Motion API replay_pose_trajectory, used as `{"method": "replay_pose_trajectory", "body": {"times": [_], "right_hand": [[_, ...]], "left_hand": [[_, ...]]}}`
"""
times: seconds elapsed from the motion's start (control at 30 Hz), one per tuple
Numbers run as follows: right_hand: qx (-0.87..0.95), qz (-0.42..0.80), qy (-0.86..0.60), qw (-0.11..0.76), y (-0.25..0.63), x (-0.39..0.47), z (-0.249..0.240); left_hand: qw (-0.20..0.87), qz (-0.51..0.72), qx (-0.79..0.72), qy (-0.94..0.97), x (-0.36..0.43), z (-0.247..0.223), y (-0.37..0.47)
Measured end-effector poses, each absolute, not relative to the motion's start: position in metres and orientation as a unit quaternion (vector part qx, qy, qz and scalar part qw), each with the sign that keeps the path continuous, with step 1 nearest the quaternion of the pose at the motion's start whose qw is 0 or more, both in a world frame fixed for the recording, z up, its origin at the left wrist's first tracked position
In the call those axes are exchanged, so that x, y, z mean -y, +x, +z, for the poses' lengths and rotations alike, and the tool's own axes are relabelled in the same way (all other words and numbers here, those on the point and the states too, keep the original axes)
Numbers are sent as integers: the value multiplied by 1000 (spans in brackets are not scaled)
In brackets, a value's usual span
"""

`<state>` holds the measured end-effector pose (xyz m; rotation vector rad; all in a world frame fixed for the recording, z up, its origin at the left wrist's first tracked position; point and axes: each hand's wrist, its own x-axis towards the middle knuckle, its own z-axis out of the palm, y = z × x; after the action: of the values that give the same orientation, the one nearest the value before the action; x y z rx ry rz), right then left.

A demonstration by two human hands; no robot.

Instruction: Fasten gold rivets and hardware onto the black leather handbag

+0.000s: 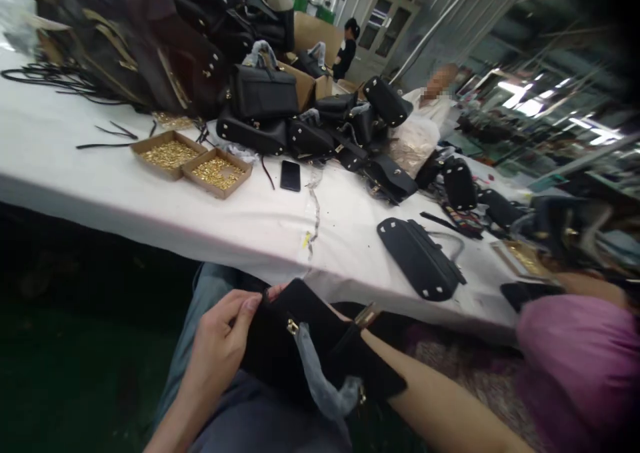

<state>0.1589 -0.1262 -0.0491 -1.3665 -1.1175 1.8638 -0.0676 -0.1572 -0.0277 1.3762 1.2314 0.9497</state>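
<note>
A black handbag with a plastic-wrapped handle and gold-coloured fittings lies across the lap. My left hand pinches the bag's upper left corner between thumb and bent fingers. Behind the bag reaches my right forearm; only some fingertips of my right hand show at the same corner, and the rest of that hand is hidden by the bag. Those fingertips touch the bag's edge close to the left thumb.
On the white table are two cardboard trays of gold-coloured pieces, a phone and a black bag on its side. Many bags are piled behind. A person in pink sits at the right; others stand farther back.
</note>
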Motion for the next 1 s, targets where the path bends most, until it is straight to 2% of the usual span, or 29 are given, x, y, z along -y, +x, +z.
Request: {"method": "replay_pose_trajectory", "body": {"times": [0.1, 0.2, 0.4, 0.5, 0.7, 1.0], "right_hand": [[373, 729, -527, 230, 134, 156, -56], [373, 723, -529, 240, 121, 186, -48], [324, 700, -570, 282, 124, 216, -40], [323, 697, -564, 302, 123, 211, -28], [381, 672, -539, 336, 104, 182, -8], [400, 683, -536, 294, 133, 169, -17]], "left_hand": [[617, 357, -548, 439, 180, -67, -87], [640, 343, -541, 424, 202, -88, -96], [713, 329, -436, 440, 245, -84, -101], [696, 333, -449, 451, 249, -58, -105], [526, 356, -533, 559, 225, -1, -116], [600, 296, -527, 523, 218, -23, -87]]}}
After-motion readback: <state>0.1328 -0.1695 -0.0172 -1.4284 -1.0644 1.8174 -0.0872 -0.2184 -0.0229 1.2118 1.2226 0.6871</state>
